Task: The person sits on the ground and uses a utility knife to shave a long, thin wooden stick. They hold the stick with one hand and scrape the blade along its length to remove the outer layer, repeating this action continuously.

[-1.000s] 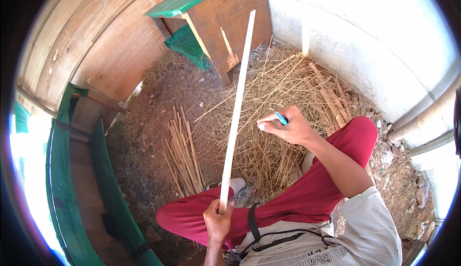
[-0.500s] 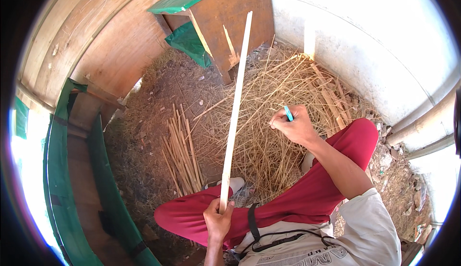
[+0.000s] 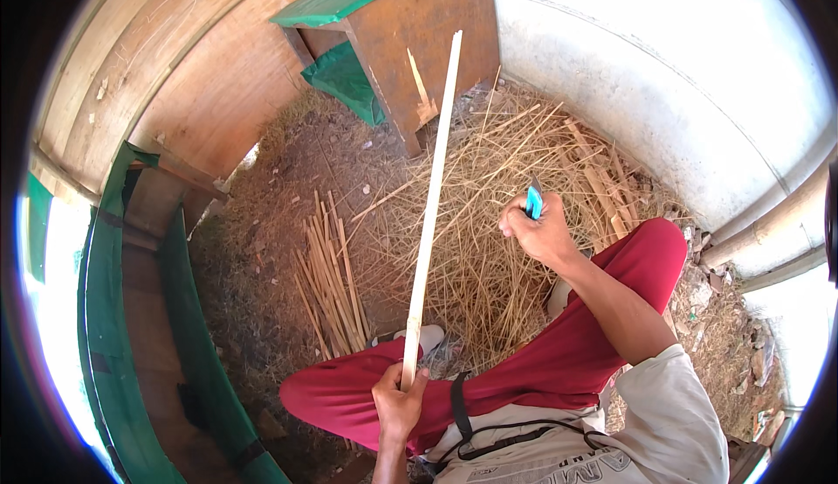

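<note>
My left hand (image 3: 398,405) is closed round the lower end of a long pale bamboo strip (image 3: 432,196). The strip slants up and away from me, its far tip in front of the wooden cabinet. To the right of it, my right hand (image 3: 543,233) grips a small knife with a bright blue handle (image 3: 533,204); a short dark blade points up out of the fist. Knife and strip are apart. Part of the handle is hidden inside the fingers.
A bundle of split bamboo sticks (image 3: 330,288) lies on the soil left of the strip. Long thin shavings (image 3: 489,266) heap up ahead of me. Beyond stands a brown cabinet (image 3: 436,65) with a green cover. A pale wall (image 3: 646,74) curves along the right, green-edged boards (image 3: 188,301) along the left.
My right hand has turned and shifted slightly right, so the knife's blade and more of its blue handle now show. The strip has tilted a little, its far tip moving slightly right and down.
</note>
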Demonstrator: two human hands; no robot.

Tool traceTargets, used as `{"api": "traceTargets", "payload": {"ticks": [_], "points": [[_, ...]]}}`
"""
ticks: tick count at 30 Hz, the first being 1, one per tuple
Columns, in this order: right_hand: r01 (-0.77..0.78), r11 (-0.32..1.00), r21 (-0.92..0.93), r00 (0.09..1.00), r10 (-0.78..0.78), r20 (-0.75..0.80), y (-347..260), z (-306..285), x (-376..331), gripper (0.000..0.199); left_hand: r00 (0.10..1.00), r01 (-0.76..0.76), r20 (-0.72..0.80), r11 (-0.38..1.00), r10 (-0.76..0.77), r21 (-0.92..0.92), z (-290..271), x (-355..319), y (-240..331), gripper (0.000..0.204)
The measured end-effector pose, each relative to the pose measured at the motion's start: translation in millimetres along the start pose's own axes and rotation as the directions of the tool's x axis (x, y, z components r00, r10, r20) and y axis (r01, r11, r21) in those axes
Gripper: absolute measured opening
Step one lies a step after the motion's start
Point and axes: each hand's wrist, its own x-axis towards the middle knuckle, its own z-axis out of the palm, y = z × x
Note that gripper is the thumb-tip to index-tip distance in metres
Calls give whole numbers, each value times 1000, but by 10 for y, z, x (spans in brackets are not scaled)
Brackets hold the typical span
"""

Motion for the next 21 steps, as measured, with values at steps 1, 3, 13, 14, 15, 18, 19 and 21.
{"api": "traceTargets", "payload": {"ticks": [1,3,13,14,15,18,19,21], "points": [[9,1000,-1,1000,-9,-3,13,-10,6,24,1000,-4,3,1000,4,7,0,2,13,22],[-80,996,35,997,79,11,-99,0,0,23,1000,-2,-4,1000,2,14,-6,-3,43,22],[-98,983,154,994,90,57,-76,-11,1,19,1000,20,1,998,-20,-57,15,5,-99,23],[-71,986,149,996,63,56,-32,-15,3,18,1000,22,5,998,-22,-60,17,2,-90,22],[-44,989,144,998,36,55,27,-22,8,18,1000,25,9,998,-24,-63,23,-1,-66,22],[-19,997,69,1000,18,12,2,6,-9,17,999,30,13,999,-30,-40,16,-13,-7,22],[-22,999,34,1000,22,-9,-18,19,-14,17,999,31,13,999,-31,-27,13,-17,-1,22],[-55,998,35,998,56,-32,-4,3,-17,18,999,34,17,999,-33,-13,13,-17,-12,21]]}}
